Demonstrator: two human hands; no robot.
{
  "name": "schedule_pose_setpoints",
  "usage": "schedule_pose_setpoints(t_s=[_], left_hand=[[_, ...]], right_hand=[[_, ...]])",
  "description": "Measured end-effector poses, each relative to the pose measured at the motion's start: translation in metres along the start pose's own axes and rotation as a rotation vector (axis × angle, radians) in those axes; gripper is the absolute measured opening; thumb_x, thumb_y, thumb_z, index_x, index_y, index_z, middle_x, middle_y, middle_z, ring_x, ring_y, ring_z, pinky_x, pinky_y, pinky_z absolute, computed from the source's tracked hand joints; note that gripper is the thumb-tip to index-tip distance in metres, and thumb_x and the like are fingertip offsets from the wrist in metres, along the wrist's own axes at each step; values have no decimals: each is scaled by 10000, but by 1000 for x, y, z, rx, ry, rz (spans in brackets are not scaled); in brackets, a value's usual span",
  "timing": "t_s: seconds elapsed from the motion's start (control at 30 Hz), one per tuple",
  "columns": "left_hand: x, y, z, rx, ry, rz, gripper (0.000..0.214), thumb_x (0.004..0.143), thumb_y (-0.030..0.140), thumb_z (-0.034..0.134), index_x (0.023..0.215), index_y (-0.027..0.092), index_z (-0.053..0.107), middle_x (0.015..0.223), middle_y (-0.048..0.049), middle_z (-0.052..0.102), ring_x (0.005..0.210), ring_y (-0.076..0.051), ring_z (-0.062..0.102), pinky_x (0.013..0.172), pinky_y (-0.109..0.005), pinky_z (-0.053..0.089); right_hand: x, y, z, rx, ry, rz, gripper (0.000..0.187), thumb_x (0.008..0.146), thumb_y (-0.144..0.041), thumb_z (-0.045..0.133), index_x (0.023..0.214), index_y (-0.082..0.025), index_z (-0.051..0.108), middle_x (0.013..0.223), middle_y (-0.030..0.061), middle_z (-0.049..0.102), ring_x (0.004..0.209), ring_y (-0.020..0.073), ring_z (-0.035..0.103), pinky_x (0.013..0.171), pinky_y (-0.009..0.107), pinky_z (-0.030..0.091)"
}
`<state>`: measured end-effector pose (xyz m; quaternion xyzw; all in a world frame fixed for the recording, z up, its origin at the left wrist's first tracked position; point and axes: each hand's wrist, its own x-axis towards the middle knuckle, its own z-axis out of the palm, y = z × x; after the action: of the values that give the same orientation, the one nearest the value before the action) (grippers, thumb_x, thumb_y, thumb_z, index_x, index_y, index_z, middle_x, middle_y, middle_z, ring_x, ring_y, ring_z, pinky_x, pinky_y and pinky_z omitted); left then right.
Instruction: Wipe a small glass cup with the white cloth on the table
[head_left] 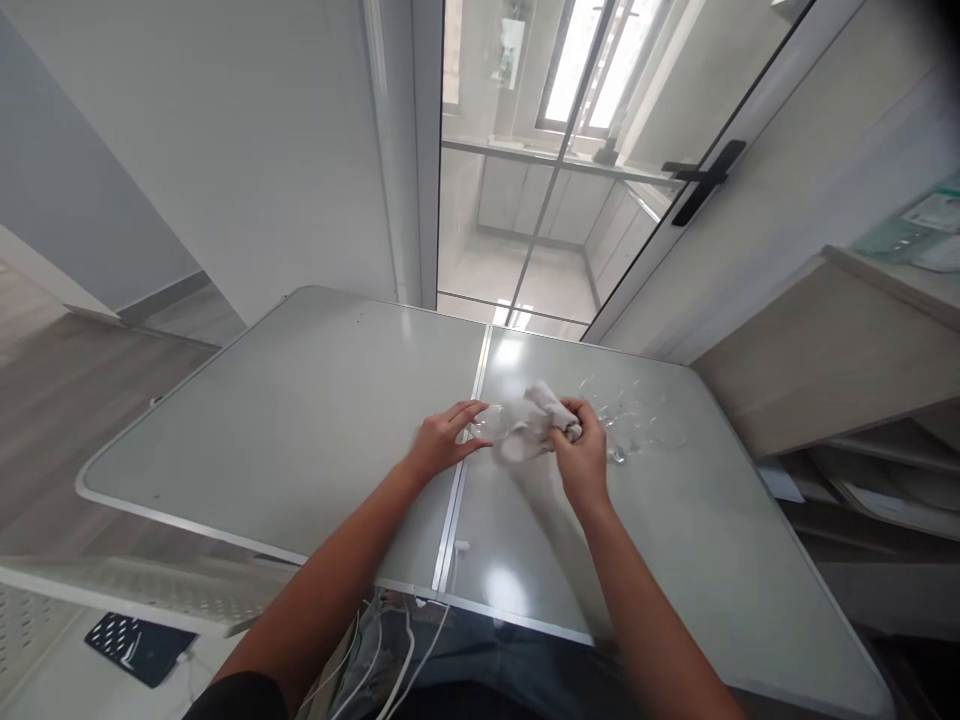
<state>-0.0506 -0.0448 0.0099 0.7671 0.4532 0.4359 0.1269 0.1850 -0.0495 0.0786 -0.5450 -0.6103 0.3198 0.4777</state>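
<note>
My left hand (448, 435) is closed around a small clear glass (489, 425), its thumb and fingers on either side near the table's seam. In my right hand (581, 450) a crumpled white cloth (551, 408) is pinched between thumb and fingers. Part of the cloth hangs toward the glass and is smeared by motion. Just right of my right hand, several clear glass pieces (626, 425) stand or lie close together; their exact shapes are hard to make out.
The pale folding table (315, 400) has a metal seam (450, 500) across its middle. Beyond it is a glazed door (525, 200) with a black handle (705, 180). Wooden shelving (847, 340) stands at the right. A phone (139, 648) lies lower left, and white cables (405, 650) hang at the front edge.
</note>
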Motion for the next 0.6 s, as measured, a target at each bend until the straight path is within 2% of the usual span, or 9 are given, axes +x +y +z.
schedule_pose_setpoints(t_s=[0.07, 0.13, 0.17, 0.23, 0.33, 0.47, 0.6], left_hand=[[-1, -2, 2, 34, 1, 8, 539, 844, 504, 711, 1335, 312, 601, 1251, -83, 705, 949, -227, 740, 765, -318, 570], [-1, -2, 3, 52, -7, 18, 542, 852, 494, 705, 1350, 311, 596, 1257, -85, 707, 971, -238, 738, 770, -325, 569], [-2, -2, 4, 54, -16, 24, 542, 855, 486, 703, 1356, 309, 594, 1258, -87, 707, 980, -242, 737, 779, -329, 569], [-2, -2, 4, 44, -26, 30, 537, 856, 470, 706, 1357, 306, 599, 1259, -93, 709, 993, -251, 737, 796, -337, 571], [-3, -1, 4, 12, -8, 40, 528, 841, 448, 730, 1339, 307, 623, 1254, -97, 714, 1020, -269, 735, 813, -348, 579], [-5, -4, 9, 51, 6, 138, 550, 861, 432, 714, 1375, 279, 591, 1248, -107, 720, 1060, -262, 729, 833, -339, 592], [-7, -5, 11, 164, 25, 295, 578, 895, 424, 684, 1413, 214, 539, 1195, -114, 744, 999, -213, 748, 810, -278, 590]], right_hand=[[-3, -1, 9, -143, -52, -162, 212, 816, -274, 573, 1005, -222, 653, 1072, 90, 637, 959, 239, 609, 849, 345, 491], [-7, -2, 19, -169, -225, -242, 197, 849, -273, 581, 1025, -231, 660, 1081, 92, 671, 978, 249, 628, 879, 356, 495], [-9, -3, 24, -150, -293, -237, 226, 868, -284, 577, 1078, -233, 642, 1058, 84, 688, 942, 242, 642, 853, 349, 504], [-11, -1, 31, -80, -327, -157, 295, 903, -326, 566, 1181, -227, 569, 978, 58, 707, 827, 215, 651, 763, 321, 514], [-11, 3, 33, 82, -366, -2, 385, 921, -411, 578, 1238, -231, 454, 895, 17, 689, 701, 171, 616, 653, 272, 495], [-7, 7, 27, 287, -497, 116, 425, 953, -459, 555, 1305, -266, 416, 885, -19, 626, 736, 151, 586, 685, 248, 486], [-2, 9, 23, 340, -573, 131, 487, 989, -460, 515, 1432, -295, 402, 919, -12, 588, 773, 152, 559, 729, 250, 473]])
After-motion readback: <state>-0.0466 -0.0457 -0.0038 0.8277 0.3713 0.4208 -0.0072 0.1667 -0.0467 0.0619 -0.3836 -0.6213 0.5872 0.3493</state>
